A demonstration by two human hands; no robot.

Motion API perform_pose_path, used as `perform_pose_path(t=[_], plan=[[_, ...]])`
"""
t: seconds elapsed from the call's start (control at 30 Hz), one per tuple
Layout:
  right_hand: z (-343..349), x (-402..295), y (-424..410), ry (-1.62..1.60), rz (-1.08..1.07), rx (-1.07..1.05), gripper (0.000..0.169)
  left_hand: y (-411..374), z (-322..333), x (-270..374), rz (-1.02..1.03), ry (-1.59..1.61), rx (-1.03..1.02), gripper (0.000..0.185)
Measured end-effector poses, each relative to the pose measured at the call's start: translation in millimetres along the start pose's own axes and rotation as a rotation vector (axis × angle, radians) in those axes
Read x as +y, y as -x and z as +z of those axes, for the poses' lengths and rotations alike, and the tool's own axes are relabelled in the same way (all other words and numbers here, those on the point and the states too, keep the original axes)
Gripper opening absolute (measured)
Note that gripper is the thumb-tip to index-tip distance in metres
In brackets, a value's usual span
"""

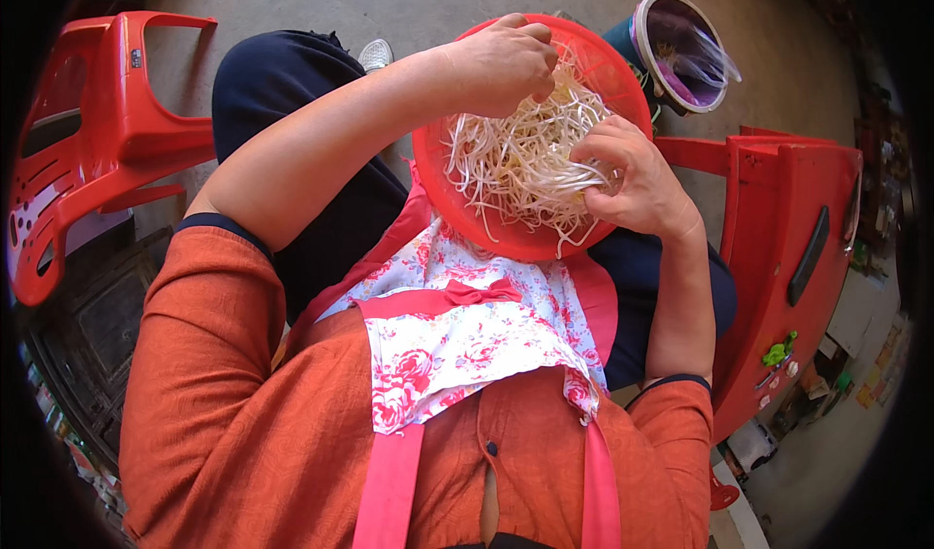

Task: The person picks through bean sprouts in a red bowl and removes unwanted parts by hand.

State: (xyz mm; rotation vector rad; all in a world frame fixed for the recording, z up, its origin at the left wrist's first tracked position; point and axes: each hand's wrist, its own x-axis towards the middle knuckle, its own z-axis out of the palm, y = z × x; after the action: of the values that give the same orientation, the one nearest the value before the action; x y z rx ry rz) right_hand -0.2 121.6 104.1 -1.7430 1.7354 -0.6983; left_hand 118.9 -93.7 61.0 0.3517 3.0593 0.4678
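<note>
On my lap rests a round red plastic basket (446,206) with a heap of bean sprouts (525,155) in it. My right hand (642,177) is at the basket's right side, its thumb and fingers closed on a bundle of the sprouts. Over the far left part of the basket is my left hand (511,63), palm down with bent fingers; whether it pinches anything is hidden beneath it. A floral apron (452,337) with pink edging lies under the near rim of the basket.
A bin (642,38) lined with a plastic bag stands beyond the basket at the right. Red plastic chair (124,125) at my left; red wooden table (773,242) at my right, bearing a dark flat object (808,255) and small green items (779,350).
</note>
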Motion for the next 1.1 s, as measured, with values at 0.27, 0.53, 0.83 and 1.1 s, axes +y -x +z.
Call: perform_pose_path(t=[0.27, 0.53, 0.83, 1.1], plan=[[-6, -8, 2, -0.086, -0.092, 0.134, 0.03, 0, -8, -3, -0.065, -0.026, 0.022, 0.025], [-3, 22, 13, 0.149, -0.02, -0.072, 0.02, -1, -4, -8, -0.08, -0.034, -0.031, 0.025], [15, 15, 1, 0.036, 0.08, 0.117, 0.021, 0, -8, -8, -0.121, -0.031, -0.054, 0.025], [52, 12, -14, 0.041, 0.015, 0.255, 0.027, -1, -8, -8, -0.128, -0.018, -0.05, 0.025]])
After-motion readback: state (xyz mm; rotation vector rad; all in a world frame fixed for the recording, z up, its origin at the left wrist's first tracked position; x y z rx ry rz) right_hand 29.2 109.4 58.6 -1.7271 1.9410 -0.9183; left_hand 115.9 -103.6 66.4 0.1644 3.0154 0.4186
